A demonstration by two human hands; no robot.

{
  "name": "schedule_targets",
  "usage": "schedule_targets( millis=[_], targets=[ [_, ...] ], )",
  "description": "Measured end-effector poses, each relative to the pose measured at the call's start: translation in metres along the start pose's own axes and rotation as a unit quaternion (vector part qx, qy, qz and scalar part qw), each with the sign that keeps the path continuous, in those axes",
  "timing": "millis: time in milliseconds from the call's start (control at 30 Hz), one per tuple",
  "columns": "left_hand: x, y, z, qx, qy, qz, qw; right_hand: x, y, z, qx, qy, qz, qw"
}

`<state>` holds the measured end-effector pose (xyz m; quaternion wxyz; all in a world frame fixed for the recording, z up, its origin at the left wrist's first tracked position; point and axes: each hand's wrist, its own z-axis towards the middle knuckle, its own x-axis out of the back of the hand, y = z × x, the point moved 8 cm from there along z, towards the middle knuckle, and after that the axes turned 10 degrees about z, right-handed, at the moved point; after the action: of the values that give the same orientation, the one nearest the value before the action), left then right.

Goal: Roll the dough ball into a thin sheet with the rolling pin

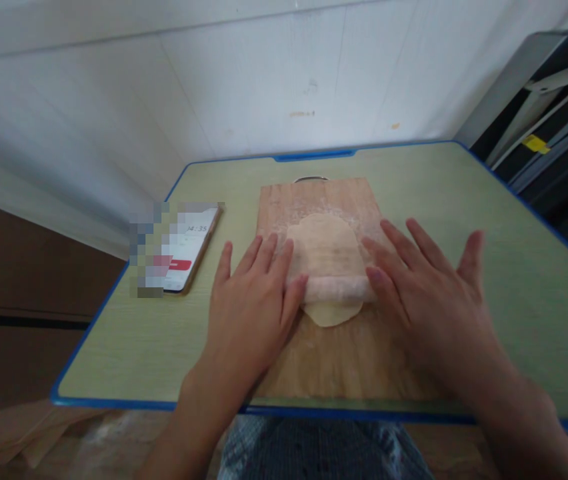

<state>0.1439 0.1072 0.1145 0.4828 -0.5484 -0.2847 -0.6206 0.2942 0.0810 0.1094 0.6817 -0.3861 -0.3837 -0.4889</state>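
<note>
A flattened sheet of dough [325,243] lies on a wooden board [314,363] dusted with flour. Across its near part rests a pale, floury rolling pin [337,290]. My left hand [254,297] lies palm down over the pin's left end, fingers stretched forward. Over the right end is my right hand [427,293], also palm down, its fingers spread and its outline slightly blurred. Both palms cover the ends of the pin. The dough shows beyond the pin and as a rounded lip on the near side.
A phone [189,253] with a lit screen lies left of the board on the green, blue-edged table [529,320]. A white wall [274,87] stands behind the table. Dark folded items with a metal frame [544,113] are at the right. Brown furniture [24,267] is at the left.
</note>
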Motion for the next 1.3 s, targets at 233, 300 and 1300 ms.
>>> schedule_targets(
  millis=[233,300,1300],
  targets=[
    [0.002,0.003,-0.007,0.027,0.007,0.004,1.000,0.000,-0.002,-0.004,-0.003,0.013,0.023,1.000],
    [-0.001,0.002,0.002,0.025,-0.005,0.006,1.000,-0.002,0.000,0.004,-0.007,0.005,0.023,1.000],
    [0.006,0.009,-0.040,-0.037,0.015,-0.023,0.999,0.006,-0.006,-0.038,0.051,-0.018,0.060,0.997]
  ],
)
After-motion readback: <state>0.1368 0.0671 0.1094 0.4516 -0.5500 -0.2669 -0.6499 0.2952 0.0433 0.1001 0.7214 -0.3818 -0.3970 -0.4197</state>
